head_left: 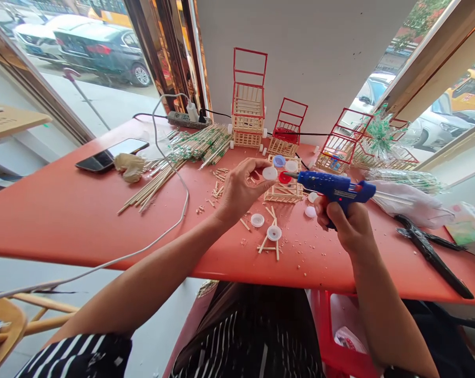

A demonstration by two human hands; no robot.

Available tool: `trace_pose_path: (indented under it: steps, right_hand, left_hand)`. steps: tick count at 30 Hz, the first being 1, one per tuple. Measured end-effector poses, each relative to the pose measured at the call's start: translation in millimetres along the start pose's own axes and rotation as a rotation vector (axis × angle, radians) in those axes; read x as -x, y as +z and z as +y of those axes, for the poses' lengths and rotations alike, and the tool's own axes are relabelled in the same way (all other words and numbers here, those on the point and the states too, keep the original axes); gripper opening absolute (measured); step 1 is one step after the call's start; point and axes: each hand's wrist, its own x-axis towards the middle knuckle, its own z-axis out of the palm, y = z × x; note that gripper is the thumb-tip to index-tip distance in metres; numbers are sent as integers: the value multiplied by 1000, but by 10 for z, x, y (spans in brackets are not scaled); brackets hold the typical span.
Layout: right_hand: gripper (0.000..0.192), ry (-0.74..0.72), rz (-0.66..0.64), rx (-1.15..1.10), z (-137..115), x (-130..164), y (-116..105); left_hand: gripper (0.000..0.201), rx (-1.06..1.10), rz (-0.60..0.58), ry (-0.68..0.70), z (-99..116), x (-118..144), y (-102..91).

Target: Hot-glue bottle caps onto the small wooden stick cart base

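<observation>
Gluing step, frame centre: left hand (237, 190) pinches white bottle cap (269, 172); right hand (346, 223) grips blue glue gun (332, 186). Next likely needs nozzle touching cap.

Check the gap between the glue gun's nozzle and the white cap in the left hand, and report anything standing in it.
Nothing visible stands between them. The left hand holds the white cap at its fingertips, above the red table. The blue glue gun, gripped by the right hand, points its nozzle at the cap across a short open gap. A red cap sits just below that line.

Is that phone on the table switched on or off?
Off, it seems: the phone lies flat on the red table with a dark screen showing only reflections.
</observation>
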Motion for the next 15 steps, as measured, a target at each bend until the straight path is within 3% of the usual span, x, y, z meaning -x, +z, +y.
trace_pose_path:
  steps: [5,9,15]
  right_hand:
    - [48,3,146,-243,-183,-69,-12]
    - [59,28,289,-234,-205,-169,-137]
    - [57,-15,376,-220,-107,-230,-285]
  left_hand:
    - [36,2,13,-11,-11,-52,-64]
    - [28,-19,38,-23,12,-91,-123]
    - [24,-61,103,-21,59,-125,-195]
